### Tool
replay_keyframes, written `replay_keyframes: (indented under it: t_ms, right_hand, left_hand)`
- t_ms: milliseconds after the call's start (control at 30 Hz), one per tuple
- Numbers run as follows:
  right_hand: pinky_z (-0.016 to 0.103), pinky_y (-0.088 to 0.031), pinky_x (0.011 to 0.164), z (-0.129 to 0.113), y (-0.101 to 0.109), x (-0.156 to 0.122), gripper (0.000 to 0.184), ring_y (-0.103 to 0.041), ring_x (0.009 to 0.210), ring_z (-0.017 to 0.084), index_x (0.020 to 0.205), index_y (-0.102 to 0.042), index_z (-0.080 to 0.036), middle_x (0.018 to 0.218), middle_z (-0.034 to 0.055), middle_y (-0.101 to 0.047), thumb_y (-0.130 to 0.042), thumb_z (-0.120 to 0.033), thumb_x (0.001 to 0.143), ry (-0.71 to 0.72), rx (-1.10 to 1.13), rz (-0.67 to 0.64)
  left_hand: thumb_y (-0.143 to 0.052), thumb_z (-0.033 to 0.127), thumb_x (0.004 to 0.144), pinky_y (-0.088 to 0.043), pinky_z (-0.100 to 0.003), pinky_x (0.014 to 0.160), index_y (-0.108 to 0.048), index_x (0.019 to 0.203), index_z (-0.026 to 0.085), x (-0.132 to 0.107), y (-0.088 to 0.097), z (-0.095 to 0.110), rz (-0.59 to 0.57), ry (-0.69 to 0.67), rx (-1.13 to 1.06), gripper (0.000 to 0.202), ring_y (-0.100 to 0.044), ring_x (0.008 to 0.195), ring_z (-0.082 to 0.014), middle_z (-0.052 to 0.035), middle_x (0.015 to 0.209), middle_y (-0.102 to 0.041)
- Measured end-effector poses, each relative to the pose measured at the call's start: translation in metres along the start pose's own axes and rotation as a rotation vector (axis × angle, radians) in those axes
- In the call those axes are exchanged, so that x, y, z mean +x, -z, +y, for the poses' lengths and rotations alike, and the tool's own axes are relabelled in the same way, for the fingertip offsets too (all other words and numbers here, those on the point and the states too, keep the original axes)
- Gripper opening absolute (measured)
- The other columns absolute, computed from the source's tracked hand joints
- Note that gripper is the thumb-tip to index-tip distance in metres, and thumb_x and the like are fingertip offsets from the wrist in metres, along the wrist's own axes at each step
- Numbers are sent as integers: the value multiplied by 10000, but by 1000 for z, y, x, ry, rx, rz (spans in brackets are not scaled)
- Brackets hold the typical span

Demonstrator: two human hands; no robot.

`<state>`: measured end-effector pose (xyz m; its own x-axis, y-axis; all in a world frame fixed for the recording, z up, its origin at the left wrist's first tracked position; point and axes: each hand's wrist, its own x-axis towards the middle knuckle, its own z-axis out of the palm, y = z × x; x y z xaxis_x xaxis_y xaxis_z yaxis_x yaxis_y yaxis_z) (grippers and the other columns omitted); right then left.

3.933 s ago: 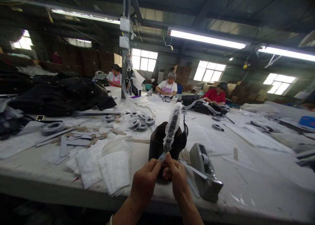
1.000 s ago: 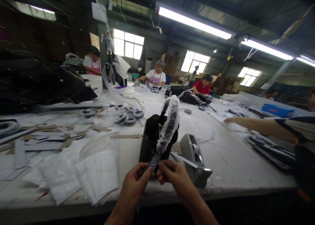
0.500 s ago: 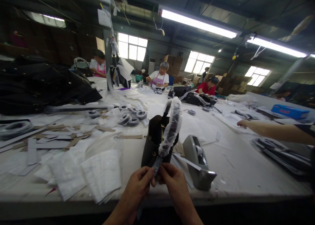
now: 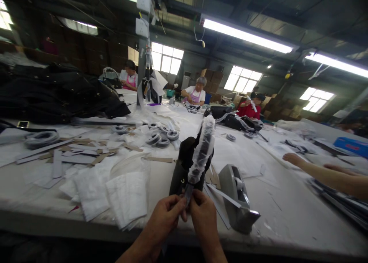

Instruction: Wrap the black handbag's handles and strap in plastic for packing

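Observation:
A black handbag (image 4: 177,175) with gold-coloured fittings stands at the table's near edge. Its arched handle (image 4: 201,152) is wound in crinkled, translucent white wrapping. Below the wrapping, the lower end of the handle is pinched by my left hand (image 4: 166,216), thumb and fingers closed. On the other side my right hand (image 4: 204,214) grips the same part, its fingertips mostly hidden behind it. Just right of the bag sits a grey tape dispenser (image 4: 237,198), with a white strip lying across it.
On the white table (image 4: 276,217) lie white sheets (image 4: 126,198), cardboard strips (image 4: 97,159) and grey rolls (image 4: 161,138). Black bags (image 4: 57,94) are piled at left. A co-worker's arm (image 4: 324,175) reaches in from the right. Other people work farther back.
The view has swung a little left, so things sit farther right in it. Both my hands keep their hold on the handle. The co-worker's arm at right has come nearer.

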<state>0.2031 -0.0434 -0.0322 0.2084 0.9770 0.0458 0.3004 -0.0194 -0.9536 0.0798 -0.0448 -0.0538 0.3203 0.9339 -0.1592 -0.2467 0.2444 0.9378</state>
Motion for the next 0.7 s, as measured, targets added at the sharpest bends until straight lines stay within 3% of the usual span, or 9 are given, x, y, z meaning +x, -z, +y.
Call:
replay_keyframes:
  t_ms: [100,200,300,400,600,700]
  right_hand:
    - [269,-480,596,0,2,2,213,-670,672,222,831,-761,-149,703,50,-735,-644,-317,772,-27,23,-22]
    - [296,-497,646,6,5,3,290,-678,705,235,867,-763,-149,753,65,-748,-689,-415,779,-28,122,-105]
    - [316,-507,782,12,7,1,465,-684,838,241,953,-755,-159,916,90,-758,-686,-578,764,-125,429,-223]
    - [310,-503,821,9,4,-2,640,-668,941,240,962,-750,-150,1075,127,-727,-573,-732,763,-297,764,-334]
    - [321,-494,906,-8,-10,-1,530,-611,1111,258,664,-706,-166,1054,118,-718,-584,-661,812,-442,1102,-413]
    - [328,-497,905,-5,-13,-2,541,-623,1095,254,742,-724,-170,1063,108,-717,-565,-682,811,-351,1060,-440]
  left_hand:
    - [-604,668,757,-104,-176,343,-523,613,173,-3,-3,-1,-8,10,-4,521,-174,325,-36,123,361,-267]
    - [-604,670,755,-115,-178,344,-531,634,175,-3,-3,-4,21,18,-32,515,-166,329,-37,127,362,-261]
    - [-597,674,760,-118,-177,341,-536,650,178,0,0,-7,20,4,-60,512,-156,328,-37,131,358,-252]
    - [-611,690,735,-112,-174,332,-522,660,186,0,-1,-8,-11,23,-96,517,-151,316,-34,134,354,-257]
    - [-689,682,661,-119,-151,344,-505,672,179,-4,-9,-7,33,66,-187,536,-168,344,-8,116,453,-355]
    - [-681,706,646,-114,-157,339,-509,672,185,-1,-7,-9,48,58,-173,549,-164,334,-16,124,420,-316]
